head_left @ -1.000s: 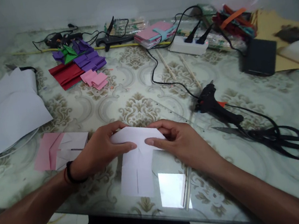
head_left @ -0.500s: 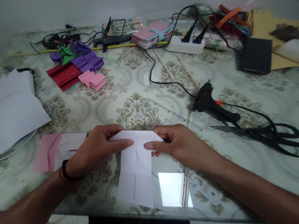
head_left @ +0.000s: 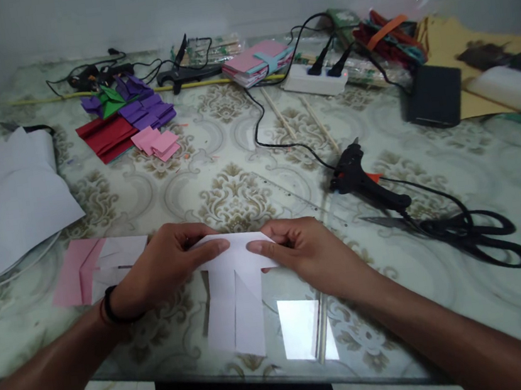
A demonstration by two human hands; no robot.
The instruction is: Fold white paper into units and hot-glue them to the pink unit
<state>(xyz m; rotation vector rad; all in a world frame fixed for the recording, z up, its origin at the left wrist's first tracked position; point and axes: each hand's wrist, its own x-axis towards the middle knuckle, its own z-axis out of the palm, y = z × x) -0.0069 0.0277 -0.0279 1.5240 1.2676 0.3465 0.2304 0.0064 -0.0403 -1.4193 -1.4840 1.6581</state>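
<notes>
White paper (head_left: 246,288) swung straighter, ruler (head_left: 290,195) markings unreadable

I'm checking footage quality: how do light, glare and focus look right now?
Head view: dim, soft light overall, with a darkened top-right corner; head view: a bright white glare patch on the glass tabletop, below the right hand; head view: the folded white paper shows legible creases, while the white item at far right looks soft.
</notes>
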